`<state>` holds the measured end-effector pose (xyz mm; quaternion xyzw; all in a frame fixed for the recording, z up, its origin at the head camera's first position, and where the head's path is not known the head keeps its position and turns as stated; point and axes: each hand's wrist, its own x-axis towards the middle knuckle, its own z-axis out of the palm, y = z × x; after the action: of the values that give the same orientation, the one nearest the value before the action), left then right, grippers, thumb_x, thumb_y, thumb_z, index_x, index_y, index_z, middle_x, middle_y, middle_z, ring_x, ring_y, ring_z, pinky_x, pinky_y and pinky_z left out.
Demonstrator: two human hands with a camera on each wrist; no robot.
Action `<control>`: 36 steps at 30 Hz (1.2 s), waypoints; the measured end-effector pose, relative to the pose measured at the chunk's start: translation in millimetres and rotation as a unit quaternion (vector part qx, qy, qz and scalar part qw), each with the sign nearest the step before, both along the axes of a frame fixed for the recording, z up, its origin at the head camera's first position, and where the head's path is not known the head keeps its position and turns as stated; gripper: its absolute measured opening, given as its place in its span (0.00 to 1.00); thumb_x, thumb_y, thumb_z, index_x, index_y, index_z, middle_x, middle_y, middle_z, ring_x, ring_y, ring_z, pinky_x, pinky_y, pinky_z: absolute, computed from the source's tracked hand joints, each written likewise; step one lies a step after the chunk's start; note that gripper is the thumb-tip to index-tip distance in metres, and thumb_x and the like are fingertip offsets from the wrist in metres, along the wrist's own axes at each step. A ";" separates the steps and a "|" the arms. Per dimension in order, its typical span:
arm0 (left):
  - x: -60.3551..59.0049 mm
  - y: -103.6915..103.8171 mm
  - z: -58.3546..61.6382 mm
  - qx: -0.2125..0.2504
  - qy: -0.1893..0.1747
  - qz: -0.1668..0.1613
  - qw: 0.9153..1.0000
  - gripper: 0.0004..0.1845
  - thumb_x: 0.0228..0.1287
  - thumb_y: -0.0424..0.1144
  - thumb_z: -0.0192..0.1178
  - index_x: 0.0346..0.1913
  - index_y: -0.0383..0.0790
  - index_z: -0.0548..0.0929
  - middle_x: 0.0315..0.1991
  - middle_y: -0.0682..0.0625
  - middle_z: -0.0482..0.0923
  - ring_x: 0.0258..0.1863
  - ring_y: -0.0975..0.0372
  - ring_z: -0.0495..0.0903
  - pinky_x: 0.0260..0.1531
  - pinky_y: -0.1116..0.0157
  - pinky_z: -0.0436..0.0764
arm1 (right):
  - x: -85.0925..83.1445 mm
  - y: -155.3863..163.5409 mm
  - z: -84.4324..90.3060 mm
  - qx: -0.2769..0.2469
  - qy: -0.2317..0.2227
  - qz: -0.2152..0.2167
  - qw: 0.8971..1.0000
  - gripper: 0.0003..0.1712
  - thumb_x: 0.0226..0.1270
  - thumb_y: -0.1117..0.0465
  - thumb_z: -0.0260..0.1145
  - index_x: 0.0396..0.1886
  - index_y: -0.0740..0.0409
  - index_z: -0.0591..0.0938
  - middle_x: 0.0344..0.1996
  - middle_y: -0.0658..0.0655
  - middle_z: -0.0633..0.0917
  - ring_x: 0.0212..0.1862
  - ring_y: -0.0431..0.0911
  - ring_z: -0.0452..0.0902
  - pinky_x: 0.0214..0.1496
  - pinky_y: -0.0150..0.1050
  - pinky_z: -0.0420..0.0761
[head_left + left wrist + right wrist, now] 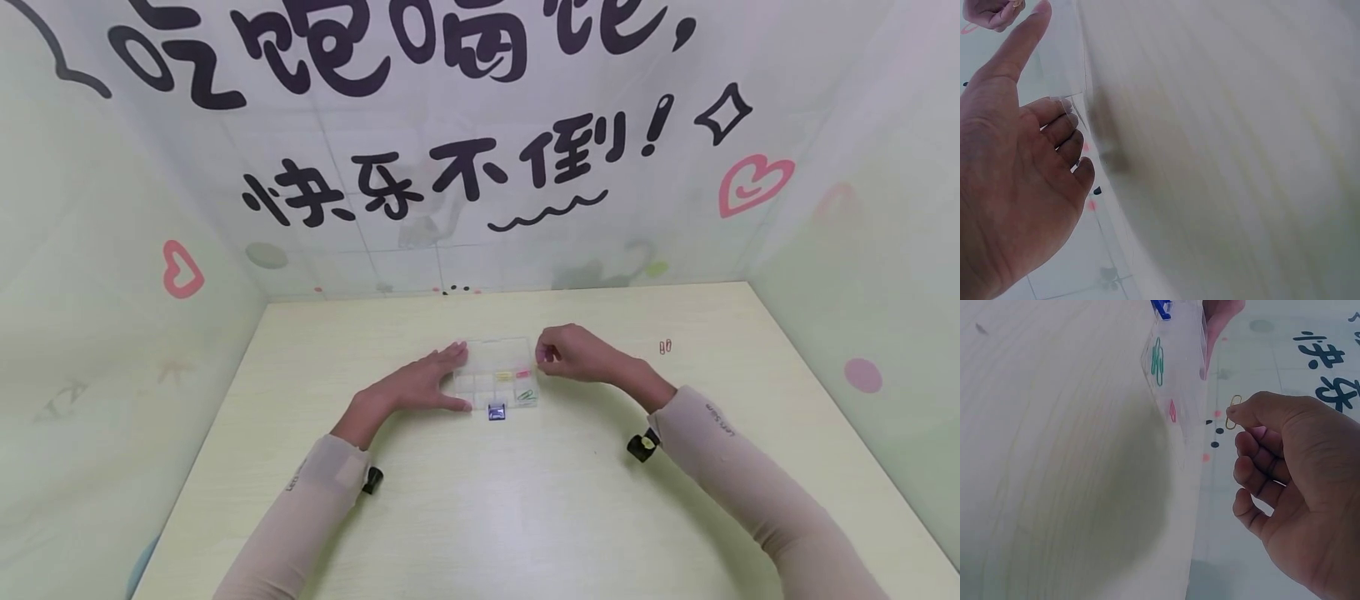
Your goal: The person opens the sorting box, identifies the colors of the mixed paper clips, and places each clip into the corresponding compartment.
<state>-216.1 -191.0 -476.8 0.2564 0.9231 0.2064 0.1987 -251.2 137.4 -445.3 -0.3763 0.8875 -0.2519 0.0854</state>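
A clear plastic compartment box (pixel 491 354) lies on the table. Its front compartments hold green paper clips (pixel 525 395), a pink paper clip (pixel 1173 411) and something yellow (pixel 503 377); a blue latch (pixel 497 412) sits at the front edge. My left hand (pixel 431 382) rests spread against the box's left side, fingers at the far corner and thumb at the near one. Beside the box's right end, my right hand (pixel 573 353) pinches a yellow paper clip (pixel 1234 412) between thumb and forefinger, raised off the table.
Two red paper clips (pixel 665 347) lie on the table (pixel 480 500) to the right of my right hand. A printed curtain (pixel 420 275) hangs behind the table's back edge. Black wrist cameras (pixel 642 446) show at both forearms.
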 end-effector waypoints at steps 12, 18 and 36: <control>1.2 -0.8 0.6 0.005 0.002 -0.001 1.000 0.59 0.65 0.67 0.69 0.86 0.39 0.51 0.88 0.46 0.42 0.86 0.50 0.42 0.84 0.49 0.48 | 2.8 -30.6 -5.7 0.002 -0.001 0.013 1.000 0.05 0.71 0.64 0.74 0.34 0.54 0.85 0.30 0.48 0.83 0.33 0.40 0.73 0.36 0.33 0.76; 1.0 -0.5 0.8 0.011 -0.001 0.000 1.000 0.59 0.65 0.67 0.69 0.86 0.39 0.51 0.88 0.46 0.42 0.86 0.51 0.42 0.84 0.49 0.48 | 3.7 -42.0 -9.8 0.010 -0.007 0.009 1.000 0.03 0.72 0.65 0.70 0.36 0.55 0.86 0.31 0.49 0.83 0.34 0.40 0.74 0.38 0.33 0.77; -0.4 -0.8 0.3 0.014 -0.004 0.004 1.000 0.59 0.64 0.66 0.70 0.86 0.40 0.50 0.88 0.47 0.41 0.87 0.51 0.41 0.84 0.50 0.47 | 2.9 -43.3 -13.0 0.018 0.009 -0.005 1.000 0.03 0.72 0.63 0.72 0.42 0.58 0.89 0.36 0.51 0.87 0.37 0.41 0.78 0.42 0.34 0.82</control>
<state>-216.6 -191.8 -476.5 0.2548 0.9203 0.2209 0.1981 -248.3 94.1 -458.2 -0.3723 0.8945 -0.2332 0.0827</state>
